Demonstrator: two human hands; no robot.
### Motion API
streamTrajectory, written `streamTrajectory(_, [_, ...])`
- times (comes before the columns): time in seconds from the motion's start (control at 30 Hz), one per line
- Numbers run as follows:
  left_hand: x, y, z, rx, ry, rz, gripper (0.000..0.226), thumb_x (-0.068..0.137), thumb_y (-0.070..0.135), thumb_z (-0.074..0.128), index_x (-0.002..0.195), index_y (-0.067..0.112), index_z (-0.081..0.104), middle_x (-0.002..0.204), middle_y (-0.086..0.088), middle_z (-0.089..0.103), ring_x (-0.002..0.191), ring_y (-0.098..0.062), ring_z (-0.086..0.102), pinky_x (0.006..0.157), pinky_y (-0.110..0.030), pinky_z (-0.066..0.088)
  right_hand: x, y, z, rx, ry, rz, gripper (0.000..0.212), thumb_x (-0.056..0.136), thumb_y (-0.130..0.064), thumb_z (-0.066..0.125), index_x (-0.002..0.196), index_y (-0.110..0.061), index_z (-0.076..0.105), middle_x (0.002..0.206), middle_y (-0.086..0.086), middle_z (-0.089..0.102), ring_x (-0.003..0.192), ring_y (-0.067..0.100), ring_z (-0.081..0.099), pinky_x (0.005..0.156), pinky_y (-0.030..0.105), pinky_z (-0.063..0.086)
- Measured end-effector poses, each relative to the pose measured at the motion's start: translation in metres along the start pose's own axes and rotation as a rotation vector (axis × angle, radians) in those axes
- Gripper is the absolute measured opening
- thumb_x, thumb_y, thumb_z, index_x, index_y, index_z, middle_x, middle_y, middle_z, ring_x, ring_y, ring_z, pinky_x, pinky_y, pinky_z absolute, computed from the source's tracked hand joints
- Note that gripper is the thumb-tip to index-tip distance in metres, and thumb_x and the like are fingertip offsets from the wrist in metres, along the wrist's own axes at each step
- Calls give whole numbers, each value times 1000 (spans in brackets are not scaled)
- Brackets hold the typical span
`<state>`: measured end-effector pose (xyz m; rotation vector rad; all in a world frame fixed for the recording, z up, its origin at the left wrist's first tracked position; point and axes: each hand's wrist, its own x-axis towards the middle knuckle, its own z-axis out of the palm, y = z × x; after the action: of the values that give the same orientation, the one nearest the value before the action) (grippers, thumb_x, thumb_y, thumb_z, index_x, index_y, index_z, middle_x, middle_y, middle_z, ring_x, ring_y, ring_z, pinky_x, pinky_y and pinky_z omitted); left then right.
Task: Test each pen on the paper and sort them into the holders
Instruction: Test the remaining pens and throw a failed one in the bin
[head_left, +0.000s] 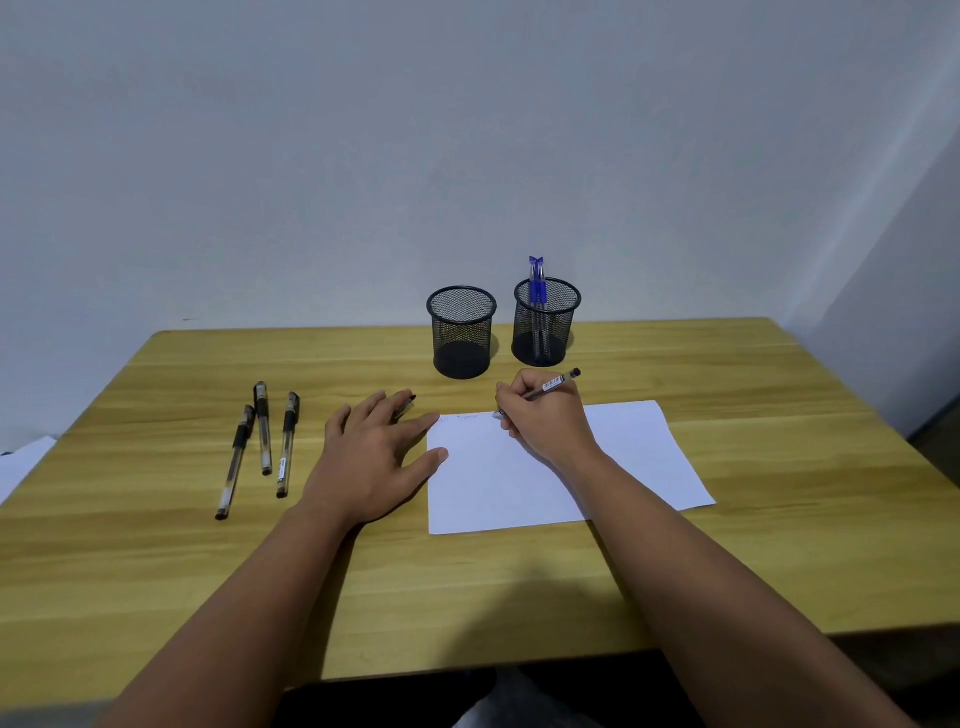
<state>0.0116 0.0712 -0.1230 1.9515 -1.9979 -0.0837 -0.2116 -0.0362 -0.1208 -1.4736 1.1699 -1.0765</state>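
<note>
counter (779, 545): plain wood top, carrying everything here, both forearms reaching in from 6 o'clock.

paper (519, 488): white sheet just right of centre, a couple of faint scribbles along its far edge, probably marks from testing.

left hand (374, 457): grip released, fingers straight and spread, flat on the wood with thumb and forefinger tips on the sheet's left edge, likely to stop it sliding. Something small and dark peeking from under the far fingertips, maybe a pen cap (408, 406), hard to say.

right hand (545, 421): grip grasping the pen (553, 385) in a normal writing hold, tip down at the sheet's far edge, tail pointing off to 2 o'clock. Looks like a test stroke in progress.

loose pens (262, 441): three black-capped ones lying side by side at 9 o'clock of the hands, well apart from the sheet, presumably the untested queue.

empty holder (461, 332): black mesh cup at 12 o'clock, nothing inside.

right holder (545, 325): same mesh cup just beside it at 1 o'clock, blue pens (537, 286) standing upright in it, so apparently sorted already.

wall (467, 156): bare grey, right behind the cups.
</note>
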Motion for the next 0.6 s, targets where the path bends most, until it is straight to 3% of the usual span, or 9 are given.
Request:
streamTrajectory(0.23, [0, 0, -1, -5, -4, -4, 68, 85, 80, 30, 143, 51, 49, 162, 11, 34, 154, -19, 18, 123, -52, 11, 0, 0, 1, -22, -6, -4, 37, 99, -21, 74, 77, 6, 62, 70, 26, 68, 57, 22, 65, 57, 35, 52])
streamTrajectory(0.43, [-1, 0, 0, -7, 6, -2, 66, 86, 79, 34, 143, 50, 49, 161, 8, 36, 153, -20, 20, 122, -52, 12, -1, 1, 1, -12, 23, -13, 39, 97, -19, 73, 75, 9, 57, 70, 33, 62, 54, 22, 62, 56, 35, 48])
streamTrajectory(0.6, [0, 0, -1, 4, 2, -7, 67, 85, 79, 33, 144, 51, 48, 161, 8, 36, 153, -19, 21, 122, -53, 12, -1, 4, 2, -29, -7, 2, 37, 94, -24, 75, 72, 1, 59, 68, 30, 65, 59, 28, 67, 60, 40, 52])
